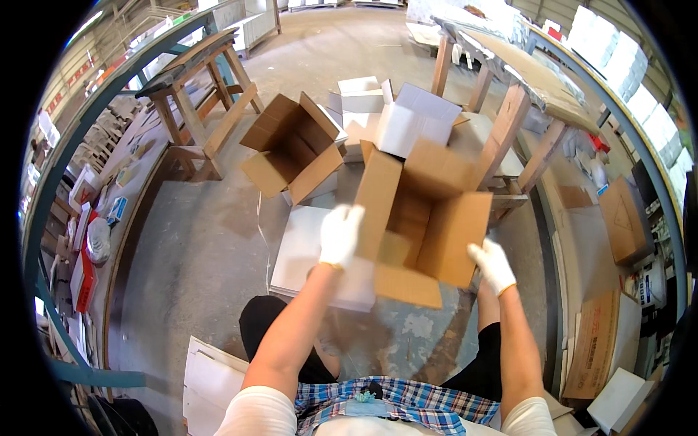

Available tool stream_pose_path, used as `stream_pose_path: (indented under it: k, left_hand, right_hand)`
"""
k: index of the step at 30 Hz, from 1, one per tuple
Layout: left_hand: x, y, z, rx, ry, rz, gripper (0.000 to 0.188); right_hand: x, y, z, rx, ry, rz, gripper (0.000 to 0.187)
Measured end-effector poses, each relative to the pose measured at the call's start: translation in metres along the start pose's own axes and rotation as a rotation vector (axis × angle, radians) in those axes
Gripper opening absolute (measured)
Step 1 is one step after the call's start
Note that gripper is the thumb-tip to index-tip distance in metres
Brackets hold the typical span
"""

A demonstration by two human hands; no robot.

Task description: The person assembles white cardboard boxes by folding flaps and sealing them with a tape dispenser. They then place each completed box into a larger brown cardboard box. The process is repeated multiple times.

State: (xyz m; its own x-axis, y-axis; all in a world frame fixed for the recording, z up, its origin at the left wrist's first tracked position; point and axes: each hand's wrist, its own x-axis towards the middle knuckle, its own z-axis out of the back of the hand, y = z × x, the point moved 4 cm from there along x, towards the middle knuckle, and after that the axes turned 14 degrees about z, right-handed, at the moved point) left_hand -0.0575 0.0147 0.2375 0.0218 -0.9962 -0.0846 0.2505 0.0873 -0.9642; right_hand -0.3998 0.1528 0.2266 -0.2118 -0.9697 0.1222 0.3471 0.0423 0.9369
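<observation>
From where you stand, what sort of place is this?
Probably a workshop or packing area in a warehouse. The gloved left hand and right hand hold an open cardboard box over a bare concrete floor. More open boxes lie about, between rough wooden trestle tables.

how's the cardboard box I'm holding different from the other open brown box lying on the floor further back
The held box is lifted between the left hand and the right hand; the floor box rests on the concrete, touched by no one. The held box is nearer and looks larger. Both are plain brown cardboard with flaps open.
</observation>
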Motion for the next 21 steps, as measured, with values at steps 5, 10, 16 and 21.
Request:
stream_pose_path:
  k: [5, 10, 16, 21]
  left_hand:
    - [0.001, -0.068, 0.091, -0.685, -0.214, -0.083, 0.029]
    - [-0.010, -0.035, 0.089, -0.472, -0.150, 0.174, 0.030]
    - [-0.006, -0.038, 0.070, -0.260, -0.052, 0.009, 0.030]
    - [-0.002, -0.035, 0.063, -0.205, 0.045, 0.055, 0.030]
  right_hand:
    - [0.077, 0.100, -0.007, 0.168, -0.162, 0.139, 0.033]
    - [0.196, 0.148, -0.056, 0.785, -0.150, 0.200, 0.018]
    - [0.300, 0.152, -0.178, 1.040, -0.209, 0.015, 0.013]
    - [0.356, 0.083, -0.235, 1.034, -0.156, 0.006, 0.024]
